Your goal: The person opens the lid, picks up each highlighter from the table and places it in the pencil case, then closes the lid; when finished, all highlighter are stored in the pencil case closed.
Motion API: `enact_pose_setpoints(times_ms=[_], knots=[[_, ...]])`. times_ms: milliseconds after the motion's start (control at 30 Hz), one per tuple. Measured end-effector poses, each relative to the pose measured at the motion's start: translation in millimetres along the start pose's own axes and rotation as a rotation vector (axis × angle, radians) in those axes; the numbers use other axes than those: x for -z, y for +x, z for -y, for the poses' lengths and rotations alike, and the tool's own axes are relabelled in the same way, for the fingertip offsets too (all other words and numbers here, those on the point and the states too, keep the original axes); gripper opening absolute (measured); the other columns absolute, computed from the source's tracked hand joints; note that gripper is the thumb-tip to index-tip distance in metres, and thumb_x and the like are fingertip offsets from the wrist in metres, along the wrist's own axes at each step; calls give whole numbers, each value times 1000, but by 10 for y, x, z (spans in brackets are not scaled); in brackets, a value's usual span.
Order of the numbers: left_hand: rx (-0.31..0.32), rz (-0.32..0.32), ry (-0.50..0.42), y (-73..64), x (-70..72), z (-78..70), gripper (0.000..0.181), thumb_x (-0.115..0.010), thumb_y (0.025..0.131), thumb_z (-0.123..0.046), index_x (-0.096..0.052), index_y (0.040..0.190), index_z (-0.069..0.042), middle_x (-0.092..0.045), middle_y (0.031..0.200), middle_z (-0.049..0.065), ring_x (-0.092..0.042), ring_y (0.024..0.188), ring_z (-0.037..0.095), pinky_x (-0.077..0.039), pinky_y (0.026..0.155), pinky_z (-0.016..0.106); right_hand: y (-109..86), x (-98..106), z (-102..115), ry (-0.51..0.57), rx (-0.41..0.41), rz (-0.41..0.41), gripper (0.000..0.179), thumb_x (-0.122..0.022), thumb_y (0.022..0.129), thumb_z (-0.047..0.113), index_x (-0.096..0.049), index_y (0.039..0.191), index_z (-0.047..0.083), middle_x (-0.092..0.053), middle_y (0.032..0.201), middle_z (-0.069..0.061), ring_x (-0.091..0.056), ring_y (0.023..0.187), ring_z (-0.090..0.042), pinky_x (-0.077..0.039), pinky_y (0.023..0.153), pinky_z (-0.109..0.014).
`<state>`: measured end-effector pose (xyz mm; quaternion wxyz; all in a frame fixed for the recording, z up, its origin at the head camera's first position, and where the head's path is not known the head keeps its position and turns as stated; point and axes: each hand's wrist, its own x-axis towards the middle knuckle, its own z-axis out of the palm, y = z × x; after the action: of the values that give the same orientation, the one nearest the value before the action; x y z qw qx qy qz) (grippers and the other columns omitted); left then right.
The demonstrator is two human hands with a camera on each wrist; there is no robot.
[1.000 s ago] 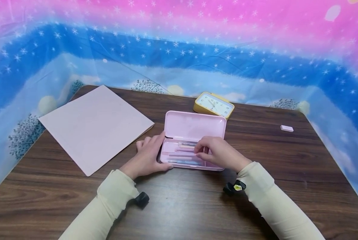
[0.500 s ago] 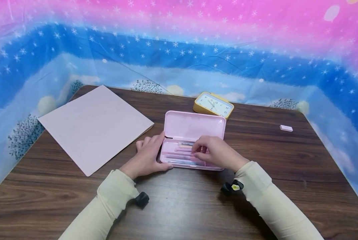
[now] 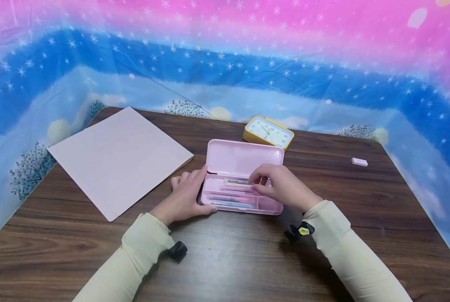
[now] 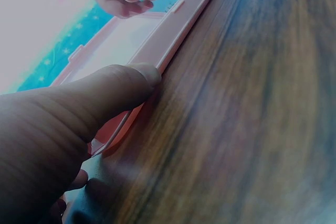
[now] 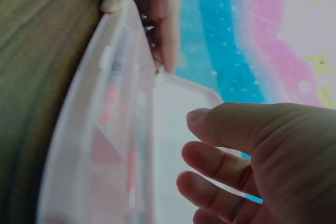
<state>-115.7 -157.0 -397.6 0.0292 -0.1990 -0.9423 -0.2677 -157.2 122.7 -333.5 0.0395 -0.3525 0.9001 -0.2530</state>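
Note:
A pink pencil case (image 3: 245, 157) lies unfolded on the table, its lid tipped back. Several pens (image 3: 230, 200) lie in its front compartment, and more slim pens (image 3: 235, 184) lie in the rear one. My left hand (image 3: 183, 197) grips the case's left end, thumb on the front edge and index finger toward the hinge. In the left wrist view the thumb (image 4: 121, 90) presses that rim. Over the right part of the case is my right hand (image 3: 279, 184), fingers loosely bent. The right wrist view shows its thumb (image 5: 226, 124) apart from the fingers, with nothing between them.
Behind the case a yellow clock (image 3: 269, 132) leans back. A large pale pink board (image 3: 120, 163) lies on the left of the wooden table (image 3: 225, 260). Far right is a small white-pink eraser (image 3: 359, 162). A snowflake-patterned cloth (image 3: 225, 63) hangs around the table.
My right hand has moved from over the front pens slightly back and right, baring the small right-hand front compartment. My left hand and the case have stayed put.

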Motion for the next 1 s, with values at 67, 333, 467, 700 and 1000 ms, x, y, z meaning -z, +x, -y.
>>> enact_pose_setpoints(times_ms=[67, 333, 467, 700, 1000], knots=[[3, 0, 1, 0, 0, 3, 112, -81, 73, -50, -22, 155, -1, -46, 146, 14, -42, 112, 30, -22, 87, 48, 5, 55, -4, 6, -8, -17, 11, -72, 89, 13, -73, 100, 12, -68, 91, 5, -59, 82, -10, -53, 77, -39], [5, -1, 9, 2, 3, 5, 113, -81, 72, -51, -22, 155, -1, -46, 147, 14, -42, 113, 30, -22, 87, 47, 41, 300, -119, -1, -85, -70, 12, -70, 91, 18, -72, 103, 15, -68, 94, 5, -61, 83, -11, -48, 73, -32], [5, -1, 7, 5, -6, 11, 112, -81, 73, -50, -22, 155, -2, -47, 145, 14, -42, 111, 30, -22, 87, 47, 65, 417, -218, 7, -129, -94, 15, -68, 93, 18, -72, 106, 13, -68, 95, 1, -59, 83, -14, -50, 74, -33], [0, 3, 5, 4, -19, 9, 112, -81, 73, -50, -22, 155, -2, -46, 147, 14, -42, 113, 30, -22, 87, 47, 90, 577, -394, 2, -187, -157, 14, -66, 93, 19, -72, 105, 12, -68, 94, -4, -59, 83, -18, -49, 76, -33], [7, 6, 8, 3, -18, 12, 112, -81, 73, -50, -22, 155, -1, -45, 148, 14, -42, 115, 30, -22, 87, 47, 170, 660, -587, 26, -263, -201, 16, -66, 94, 24, -72, 105, 14, -69, 99, -6, -60, 88, -20, -47, 80, -35]])
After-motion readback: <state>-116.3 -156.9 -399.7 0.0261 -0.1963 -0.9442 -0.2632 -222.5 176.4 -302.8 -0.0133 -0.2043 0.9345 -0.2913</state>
